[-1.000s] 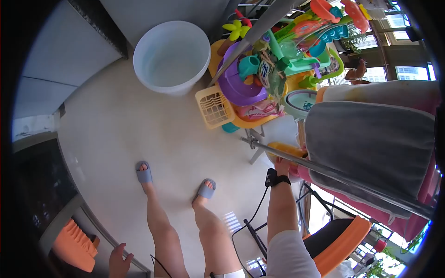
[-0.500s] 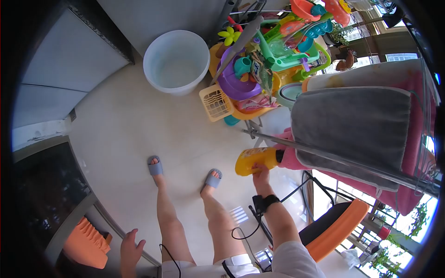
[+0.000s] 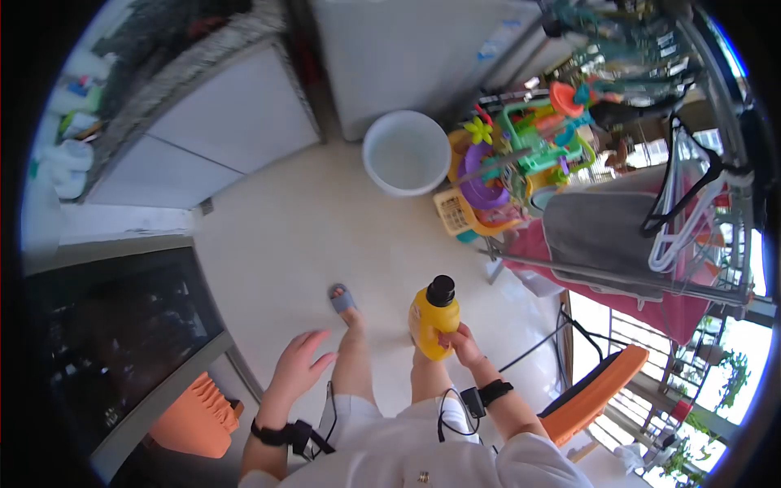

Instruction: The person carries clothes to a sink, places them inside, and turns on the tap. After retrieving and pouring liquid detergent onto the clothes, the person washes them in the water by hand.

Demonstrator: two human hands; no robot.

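Observation:
A yellow bottle with a black cap (image 3: 435, 320) is held nearly upright in front of my right leg. My right hand (image 3: 462, 345) grips its lower side, thumb and fingers around it. My left hand (image 3: 299, 363) is raised over the floor to the left of my legs, fingers stretched and thumb apart, holding nothing. Each wrist wears a black strap with a small device and cable. A grey-blue slipper (image 3: 342, 299) is on one foot; the bottle and my right arm hide the other foot.
A white round tub (image 3: 406, 154) stands on the floor ahead. Beside it are colourful plastic toys (image 3: 488, 175) and a drying rack with a grey towel (image 3: 598, 236). An orange-edged chair (image 3: 598, 394) is at right, an orange container (image 3: 194, 419) at left, by a dark glass panel (image 3: 122, 342).
The bottle in my right hand has come away from the rack toward my body and turned cap-up. My left hand has risen further into view. The camera view has shifted left.

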